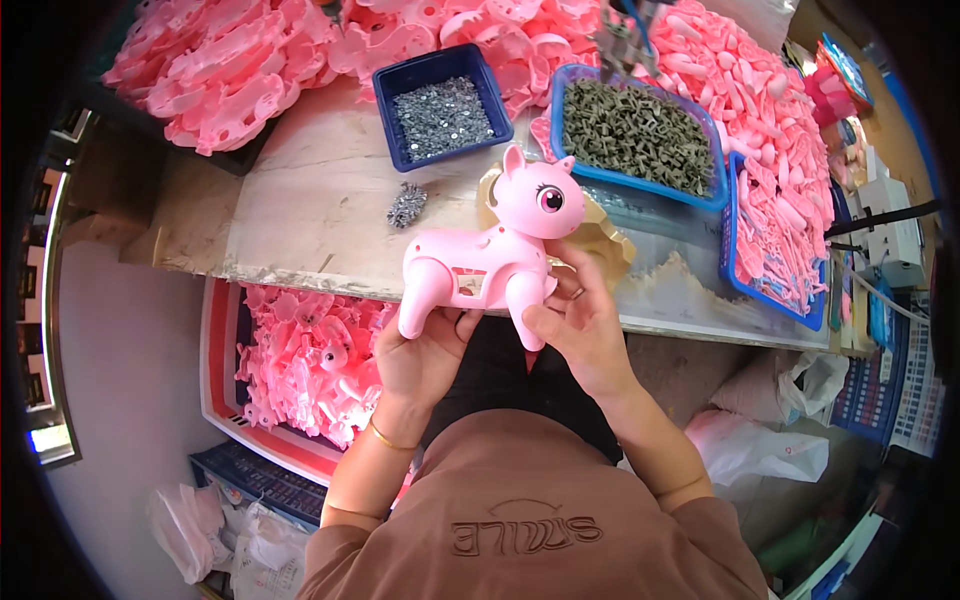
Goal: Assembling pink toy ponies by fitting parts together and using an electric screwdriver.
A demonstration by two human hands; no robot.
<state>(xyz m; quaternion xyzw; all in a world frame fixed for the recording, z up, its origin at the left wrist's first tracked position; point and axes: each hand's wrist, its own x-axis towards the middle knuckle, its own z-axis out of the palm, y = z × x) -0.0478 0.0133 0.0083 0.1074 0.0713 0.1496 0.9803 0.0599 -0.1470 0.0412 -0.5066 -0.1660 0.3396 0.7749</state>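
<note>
A pink toy pony point(432, 248) with a large printed eye and small ears is held upright over the front edge of the table, its head toward the right. A rectangular opening shows in its side between the front and hind legs. My left hand point(415, 362) grips it from below at the hind leg, fingers partly hidden behind the body. Around the front leg closes my right hand point(592, 335), thumb on the near side. Behind the pony's head and neck lies a crumpled yellowish sheet point(608, 240).
A spiky clump of screws point(407, 205) sits left of the pony. Beyond are a navy tray point(388, 110) of small metal pieces and a blue basket point(650, 190) of dark green parts. Pink plastic shells point(230, 80) are heaped behind. Below left, a red-rimmed crate point(222, 375) holds pink pieces.
</note>
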